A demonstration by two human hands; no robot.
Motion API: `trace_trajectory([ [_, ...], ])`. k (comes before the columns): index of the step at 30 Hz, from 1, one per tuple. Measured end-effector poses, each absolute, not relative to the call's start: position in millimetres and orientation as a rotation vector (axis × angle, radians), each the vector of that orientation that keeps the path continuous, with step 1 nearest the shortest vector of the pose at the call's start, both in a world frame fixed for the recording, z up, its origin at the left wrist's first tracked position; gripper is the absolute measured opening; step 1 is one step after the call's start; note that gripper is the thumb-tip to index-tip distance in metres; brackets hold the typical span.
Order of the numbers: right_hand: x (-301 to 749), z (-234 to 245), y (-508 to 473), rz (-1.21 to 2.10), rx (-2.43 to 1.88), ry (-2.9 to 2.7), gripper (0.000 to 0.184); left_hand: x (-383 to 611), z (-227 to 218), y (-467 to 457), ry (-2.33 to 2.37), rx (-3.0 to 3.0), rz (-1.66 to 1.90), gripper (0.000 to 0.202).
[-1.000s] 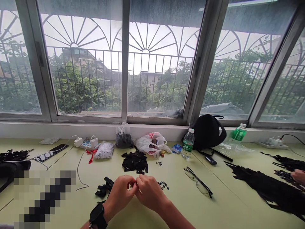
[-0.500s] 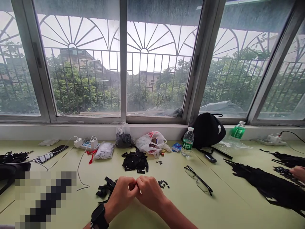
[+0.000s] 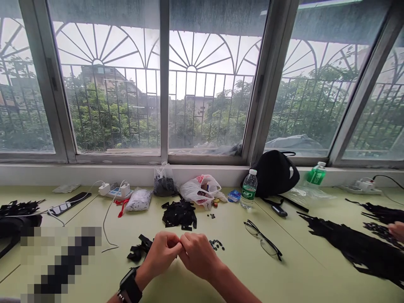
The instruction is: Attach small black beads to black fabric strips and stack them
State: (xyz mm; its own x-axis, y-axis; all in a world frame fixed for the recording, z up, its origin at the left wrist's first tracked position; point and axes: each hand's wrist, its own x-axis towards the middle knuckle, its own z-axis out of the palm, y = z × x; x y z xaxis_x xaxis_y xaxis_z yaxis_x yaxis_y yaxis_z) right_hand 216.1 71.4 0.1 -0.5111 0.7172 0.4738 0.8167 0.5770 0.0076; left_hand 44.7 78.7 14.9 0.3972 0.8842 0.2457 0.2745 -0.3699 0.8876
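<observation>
My left hand [image 3: 160, 252], with a black watch on its wrist, and my right hand [image 3: 198, 254] meet fingertip to fingertip above the pale green table [image 3: 284, 277]. Both are curled into a pinch on something too small to make out. A small heap of black fabric pieces [image 3: 139, 249] lies just left of my left hand. Several small black buttons [image 3: 216, 244] sit just right of my right hand. A larger pile of black pieces [image 3: 179, 214] lies further back.
Glasses [image 3: 262, 243], a water bottle [image 3: 248, 190], plastic bags [image 3: 202, 190], a black bag [image 3: 275, 173], a phone [image 3: 67, 203] and chargers [image 3: 114, 189] lie on the table. Black fabric strips [image 3: 353, 248] spread at right, where another person's hand [image 3: 397, 230] shows at the edge.
My hands have stayed together at the same spot, the fingers shifting only slightly. The view has moved a little.
</observation>
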Motion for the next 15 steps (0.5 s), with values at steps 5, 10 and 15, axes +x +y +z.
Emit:
trace_trajectory([
  [5,216,7,73,-0.184,-1.222,-2.252,0.022,45,9,87,1.046,1.764,1.080,0.031],
  [10,220,14,78,0.059,-1.174,-2.012,0.024,44,8,95,1.160,1.626,1.225,0.051],
  [15,215,12,78,0.320,-1.101,-1.878,0.022,43,12,95,1.152,1.617,1.198,0.061],
])
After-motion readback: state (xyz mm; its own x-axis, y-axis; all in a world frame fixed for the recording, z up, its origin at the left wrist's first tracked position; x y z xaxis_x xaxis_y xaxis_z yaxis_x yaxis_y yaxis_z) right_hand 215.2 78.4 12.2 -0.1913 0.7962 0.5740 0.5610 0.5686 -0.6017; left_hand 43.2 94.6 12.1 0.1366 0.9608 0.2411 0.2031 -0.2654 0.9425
